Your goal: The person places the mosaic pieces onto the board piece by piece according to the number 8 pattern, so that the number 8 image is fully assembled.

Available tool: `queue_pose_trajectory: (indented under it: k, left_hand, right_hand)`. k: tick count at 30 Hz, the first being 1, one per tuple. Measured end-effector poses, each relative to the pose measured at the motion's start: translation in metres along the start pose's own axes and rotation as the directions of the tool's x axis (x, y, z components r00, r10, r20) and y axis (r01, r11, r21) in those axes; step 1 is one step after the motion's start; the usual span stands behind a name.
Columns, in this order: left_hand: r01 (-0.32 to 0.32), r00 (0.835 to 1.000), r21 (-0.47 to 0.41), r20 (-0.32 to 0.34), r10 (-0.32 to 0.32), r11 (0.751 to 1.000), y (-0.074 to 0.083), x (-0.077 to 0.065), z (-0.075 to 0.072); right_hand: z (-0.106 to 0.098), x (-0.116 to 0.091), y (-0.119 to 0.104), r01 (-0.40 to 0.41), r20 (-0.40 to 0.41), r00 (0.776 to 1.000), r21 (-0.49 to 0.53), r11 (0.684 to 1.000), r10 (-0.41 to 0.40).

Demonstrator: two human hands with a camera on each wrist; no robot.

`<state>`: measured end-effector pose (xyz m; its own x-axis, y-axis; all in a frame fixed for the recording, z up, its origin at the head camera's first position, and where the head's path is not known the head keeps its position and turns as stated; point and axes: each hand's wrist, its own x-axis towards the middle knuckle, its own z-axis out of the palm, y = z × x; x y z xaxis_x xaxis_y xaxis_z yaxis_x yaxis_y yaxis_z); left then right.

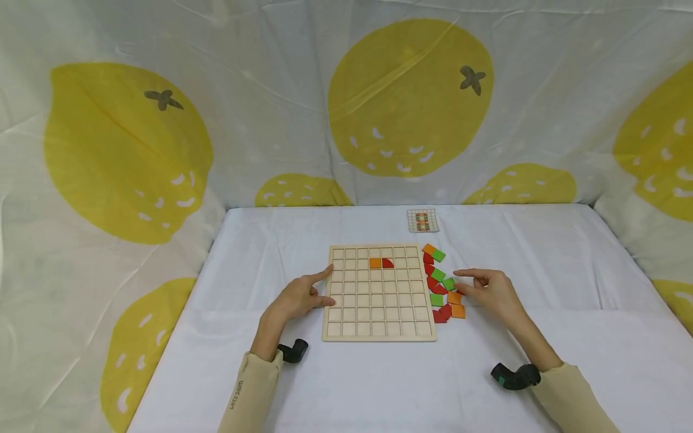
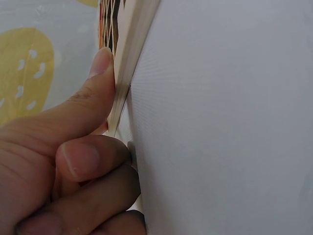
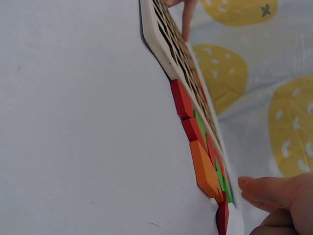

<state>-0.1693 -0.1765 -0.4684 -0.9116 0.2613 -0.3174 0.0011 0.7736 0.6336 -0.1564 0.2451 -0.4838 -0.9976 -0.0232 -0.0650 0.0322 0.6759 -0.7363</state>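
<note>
A light wooden grid board (image 1: 379,338) lies on the white cloth. An orange square tile (image 1: 375,263) and a red quarter-round tile (image 1: 387,263) sit side by side in its second row. My left hand (image 1: 296,296) touches the board's left edge with spread thumb and index finger; its other fingers are curled in below, as the left wrist view shows. Beside the board's right edge, my right hand (image 1: 489,293) is at the loose tiles, thumb and index finger apart. Its thumb overlaps a red tile (image 1: 459,291) near a green tile (image 1: 449,283).
Several loose red, green and orange tiles lie along the board's right side, among them an orange tile (image 3: 203,169) and a red tile (image 3: 181,99). Behind the board lies a small pattern card (image 1: 422,221). Lemon-print cloth (image 1: 411,96) hangs around the table.
</note>
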Motion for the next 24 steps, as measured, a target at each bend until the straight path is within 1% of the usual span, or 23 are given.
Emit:
queue_pose_trajectory:
  k: [8,17,24]
  left_hand:
    - [-0.004,1.0,0.001,0.004,0.004,1.0,-0.0003,-0.0005,-0.0001]
    - [-0.009,1.0,0.006,-0.005,0.009,1.0,-0.002,0.0,-0.0004]
    - [-0.018,1.0,-0.001,0.007,0.018,1.0,-0.0007,-0.0001,-0.0009]
  right_hand:
    - [0.0018,0.0009,0.0015,-0.009,0.019,1.0,0.011,1.0,0.008]
    - [0.0027,0.0021,0.0029,0.026,0.041,0.999,0.023,0.999,-0.027]
    - [0.0032,0.0031,0.0054,0.034,0.06,0.998,0.019,0.999,-0.035]
